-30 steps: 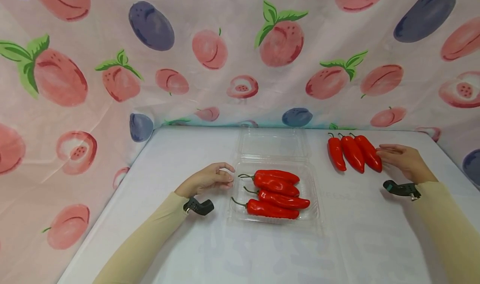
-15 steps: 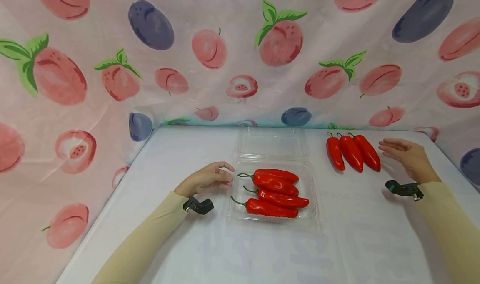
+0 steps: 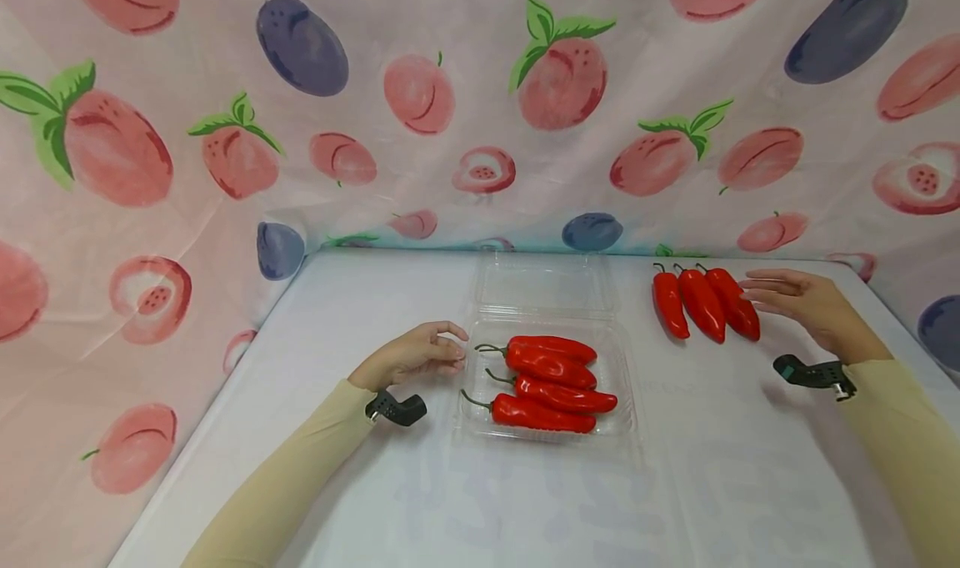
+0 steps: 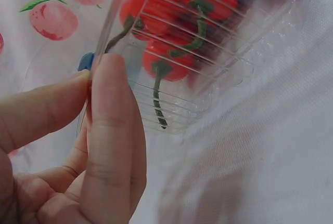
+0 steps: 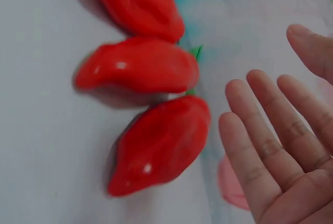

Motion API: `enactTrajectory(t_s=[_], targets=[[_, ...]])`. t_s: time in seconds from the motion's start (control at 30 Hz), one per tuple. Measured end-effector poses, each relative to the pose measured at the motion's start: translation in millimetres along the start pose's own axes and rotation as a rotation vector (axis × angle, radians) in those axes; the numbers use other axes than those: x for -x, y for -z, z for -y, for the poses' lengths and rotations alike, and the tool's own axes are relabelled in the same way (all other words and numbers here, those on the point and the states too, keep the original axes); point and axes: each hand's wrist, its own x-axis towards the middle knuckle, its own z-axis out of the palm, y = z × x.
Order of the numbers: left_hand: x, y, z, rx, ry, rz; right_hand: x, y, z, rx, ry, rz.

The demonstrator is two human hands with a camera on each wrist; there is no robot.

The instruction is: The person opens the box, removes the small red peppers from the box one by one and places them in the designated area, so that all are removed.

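A clear plastic clamshell box (image 3: 624, 359) lies unfolded mid-table, its lid (image 3: 543, 286) laid back toward the cloth wall. Several red peppers with green stems (image 3: 555, 397) lie in its tray, stems to the left. My left hand (image 3: 412, 358) is at the box's left side; in the left wrist view, thumb and finger (image 4: 110, 99) pinch its rim. At the right, three red peppers (image 3: 702, 305) lie side by side on the table. Hovering beside the rightmost pepper (image 5: 161, 146), my right hand (image 3: 798, 305) has its fingers extended and holds nothing.
White cloth covers the table (image 3: 390, 485). A fruit-printed cloth (image 3: 450, 42) hangs behind and along the left side. Each wrist carries a black camera mount, such as the right one (image 3: 813, 374).
My right hand drew off the rightmost pepper, then came back left and slightly up over its edge. The left hand, box and peppers look unmoved.
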Motion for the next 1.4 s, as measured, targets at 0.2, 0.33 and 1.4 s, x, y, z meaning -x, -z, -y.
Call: enactTrajectory(t_s=[0.2,0.33,1.4], targets=[[-0.3,0.3,0.3,-0.004,0.003,-0.006,2.6,-6,23,0.029,0.018,0.108],[-0.5,0.3,0.7,-0.008,0.002,-0.008,7.0,-11,41,0.014,0.059,0.167],[-0.2,-0.5,1.8,0.009,-0.022,-0.002,27.5,-92,162,0.001,0.199,0.378]])
